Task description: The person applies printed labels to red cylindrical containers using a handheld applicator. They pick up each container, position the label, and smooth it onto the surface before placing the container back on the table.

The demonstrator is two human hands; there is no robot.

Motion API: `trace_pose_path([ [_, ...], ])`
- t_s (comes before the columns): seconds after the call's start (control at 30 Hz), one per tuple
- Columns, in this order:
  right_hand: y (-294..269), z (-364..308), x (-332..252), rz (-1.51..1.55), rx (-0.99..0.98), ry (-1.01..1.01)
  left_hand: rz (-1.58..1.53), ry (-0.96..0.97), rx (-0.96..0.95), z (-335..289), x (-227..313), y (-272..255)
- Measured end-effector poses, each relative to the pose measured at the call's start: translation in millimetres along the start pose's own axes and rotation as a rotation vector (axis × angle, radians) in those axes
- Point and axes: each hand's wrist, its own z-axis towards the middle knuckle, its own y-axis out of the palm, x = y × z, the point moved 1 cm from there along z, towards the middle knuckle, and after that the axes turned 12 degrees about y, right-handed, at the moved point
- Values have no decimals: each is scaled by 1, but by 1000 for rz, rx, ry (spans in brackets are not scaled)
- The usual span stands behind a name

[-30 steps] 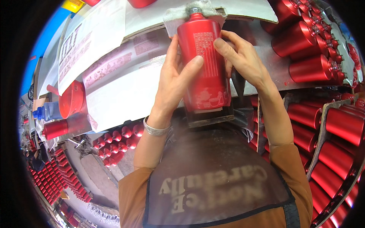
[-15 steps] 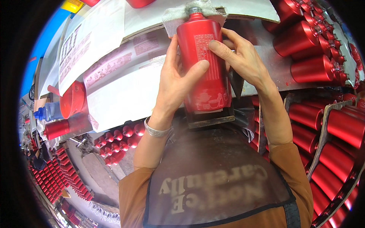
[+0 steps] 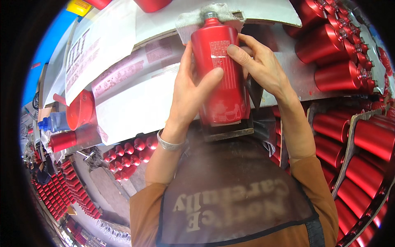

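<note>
A red flat-shouldered bottle (image 3: 222, 96) with a clear glass neck lies in front of me. Its base points toward me, and fine pale printing runs along its upward face. My left hand (image 3: 190, 90) grips its left side, thumb pressed on the face. From the right, my right hand (image 3: 263, 66) closes round the upper body, thumb lying beside the print. Fingers on the far sides are partly hidden. A folded white cloth (image 3: 187, 29) lies under the neck. Beneath the base shows a dark wooden support (image 3: 228, 135).
White printed sheets (image 3: 127, 111) cover the bench to the left, near a red scoop-like container (image 3: 80, 110) and a blue-capped bottle (image 3: 55, 122). Red bottles (image 3: 337, 77) crowd the bench at right. Racks of red bottles (image 3: 374, 138) stand close by my right arm.
The red bottle has shifted slightly toward me, and the pale drawing near its base sits a little differently. Both hands keep their hold in nearly the same place.
</note>
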Motion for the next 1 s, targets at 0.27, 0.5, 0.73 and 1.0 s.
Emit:
trace_pose_path([
  [0.27,-5,8,-12,-19,11,7,-14,-74,102,17,9,-6],
  [0.5,2,10,-13,-114,111,-89,62,-64,156,26,8,-1],
  [0.73,2,13,-10,-135,129,-103,31,-32,184,29,2,2],
  [1.0,-1,12,-11,-78,85,-128,104,-24,183,26,-2,-1],
])
